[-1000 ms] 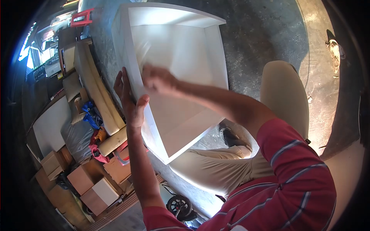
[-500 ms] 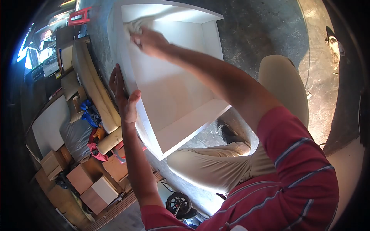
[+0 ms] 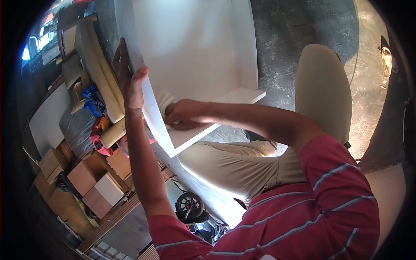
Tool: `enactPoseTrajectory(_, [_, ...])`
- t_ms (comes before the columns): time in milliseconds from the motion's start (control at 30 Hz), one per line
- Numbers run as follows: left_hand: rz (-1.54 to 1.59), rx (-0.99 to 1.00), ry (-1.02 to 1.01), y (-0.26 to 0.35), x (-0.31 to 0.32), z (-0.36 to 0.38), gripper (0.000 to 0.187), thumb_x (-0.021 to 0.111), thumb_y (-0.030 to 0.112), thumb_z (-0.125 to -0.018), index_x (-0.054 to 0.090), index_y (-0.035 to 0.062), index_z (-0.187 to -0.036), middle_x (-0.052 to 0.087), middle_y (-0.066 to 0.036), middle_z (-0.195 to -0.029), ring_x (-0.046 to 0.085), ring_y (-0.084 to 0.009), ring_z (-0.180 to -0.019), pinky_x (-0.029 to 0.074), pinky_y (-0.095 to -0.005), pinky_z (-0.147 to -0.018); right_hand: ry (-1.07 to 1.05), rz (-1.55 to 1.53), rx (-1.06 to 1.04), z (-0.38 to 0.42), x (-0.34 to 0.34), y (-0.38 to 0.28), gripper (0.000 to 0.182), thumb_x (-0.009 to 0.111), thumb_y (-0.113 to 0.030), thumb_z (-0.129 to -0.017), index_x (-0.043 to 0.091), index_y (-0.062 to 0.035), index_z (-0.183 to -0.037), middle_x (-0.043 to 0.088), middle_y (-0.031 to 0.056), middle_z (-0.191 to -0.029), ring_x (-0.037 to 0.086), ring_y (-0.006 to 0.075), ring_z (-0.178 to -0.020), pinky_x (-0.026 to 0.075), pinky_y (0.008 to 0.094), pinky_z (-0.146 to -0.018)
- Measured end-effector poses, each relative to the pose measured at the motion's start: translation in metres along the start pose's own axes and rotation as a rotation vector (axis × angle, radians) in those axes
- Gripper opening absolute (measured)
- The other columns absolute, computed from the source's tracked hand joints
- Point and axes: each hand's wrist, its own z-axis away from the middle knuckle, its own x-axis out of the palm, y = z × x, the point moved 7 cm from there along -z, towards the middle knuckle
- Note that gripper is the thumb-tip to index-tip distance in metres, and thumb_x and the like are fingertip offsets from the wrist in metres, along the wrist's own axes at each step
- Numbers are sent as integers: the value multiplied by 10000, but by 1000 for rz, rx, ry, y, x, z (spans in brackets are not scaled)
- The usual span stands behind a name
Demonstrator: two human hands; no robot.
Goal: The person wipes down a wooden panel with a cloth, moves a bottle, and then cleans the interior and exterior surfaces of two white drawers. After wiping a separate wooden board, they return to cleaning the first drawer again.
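Note:
A white open box (image 3: 195, 56) with raised side panels leans in front of me, its near corner by my folded leg. My left hand (image 3: 131, 82) grips the box's left side panel, thumb on the rim and fingers along the outer face. Inside the near left corner, my right hand (image 3: 184, 115) is closed on a pale cloth (image 3: 164, 100), which touches the inner surface of the left panel. Part of the cloth is hidden by the fingers.
Cardboard boxes (image 3: 104, 195), long cushions (image 3: 97, 69) and blue and red bags (image 3: 94, 102) are piled at the left. A black wheel (image 3: 190, 207) is at the bottom. My raised knee (image 3: 323, 86) is right of the box, above dark floor (image 3: 299, 39).
My right hand has moved with the cloth from the far left corner to the near left corner of the box. My left hand still holds the side panel. The view has shifted.

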Motion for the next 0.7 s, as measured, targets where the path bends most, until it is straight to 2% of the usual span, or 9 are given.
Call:
enactPoseTrajectory(100, [-18, -8, 14, 0, -1, -1, 849, 575, 411, -665, 281, 50, -1376, 265, -154, -1334, 277, -283, -1241, 267, -422, -1011, -180, 151, -102, 15, -8, 35, 164, 599, -245, -715, 618, -110, -805, 568, 115, -711, 564, 336, -707, 444, 432, -620])
enactPoseTrajectory(167, [20, -20, 17, -5, -3, 0, 844, 582, 398, -660, 290, 51, -1373, 263, -149, -1333, 286, -279, -1235, 275, -415, -1010, -459, 441, -12, 49, -19, 77, 202, 631, -296, -697, 601, -102, -748, 564, 116, -694, 565, 331, -694, 441, 441, -604])
enactPoseTrajectory(233, [69, -29, 18, -7, -1, 1, 840, 588, 386, -655, 299, 53, -1370, 262, -143, -1331, 296, -275, -1229, 282, -408, -1009, -532, 493, 255, 108, -37, 142, 190, 629, -277, -708, 636, -103, -782, 597, 105, -729, 574, 325, -678, 449, 419, -605])
enactPoseTrajectory(300, [34, 4, 28, -2, -1, -1, 835, 589, 393, -658, 304, 60, -1369, 257, -145, -1329, 310, -269, -1218, 288, -406, -1007, -577, 411, 689, 143, -78, 143, 232, 584, -275, -744, 615, -54, -681, 599, 139, -680, 574, 295, -631, 450, 421, -586])
enactPoseTrajectory(400, [18, -8, 29, 2, -1, 0, 835, 591, 400, -661, 303, 67, -1371, 254, -151, -1328, 312, -269, -1215, 292, -408, -1006, -366, 142, 845, 113, -76, 156, 217, 573, -269, -772, 618, -57, -751, 600, 129, -711, 576, 244, -647, 454, 402, -595])
enactPoseTrajectory(467, [4, -9, 36, 2, -1, 0, 833, 591, 401, -664, 303, 69, -1371, 255, -155, -1327, 310, -270, -1215, 293, -408, -1005, -123, -255, 737, 59, -65, 86, 206, 584, -264, -792, 608, -64, -834, 598, 124, -753, 581, 213, -694, 462, 365, -646])
enactPoseTrajectory(533, [-9, -9, 36, 2, -1, 0, 830, 591, 401, -667, 303, 72, -1372, 255, -158, -1326, 309, -271, -1216, 294, -407, -1004, 64, -286, 450, 21, -41, 34, 203, 598, -230, -789, 601, -71, -916, 611, 119, -812, 589, 217, -735, 461, 334, -694])
enactPoseTrajectory(600, [6, 20, 33, 5, 0, 0, 823, 593, 401, -670, 307, 80, -1372, 256, -156, -1325, 305, -268, -1217, 294, -404, -1004, -108, -211, 355, 8, -21, -1, 251, 611, -224, -785, 620, -78, -988, 643, 87, -899, 599, 200, -793, 452, 308, -760])
enactPoseTrajectory(700, [-22, 12, 41, 8, 0, 1, 827, 596, 403, -665, 308, 86, -1372, 256, -152, -1323, 304, -271, -1216, 295, -403, -1004, -45, -311, 456, 27, -1, 42, 249, 634, -243, -766, 649, -86, -959, 655, 81, -903, 608, 187, -809, 458, 302, -744])
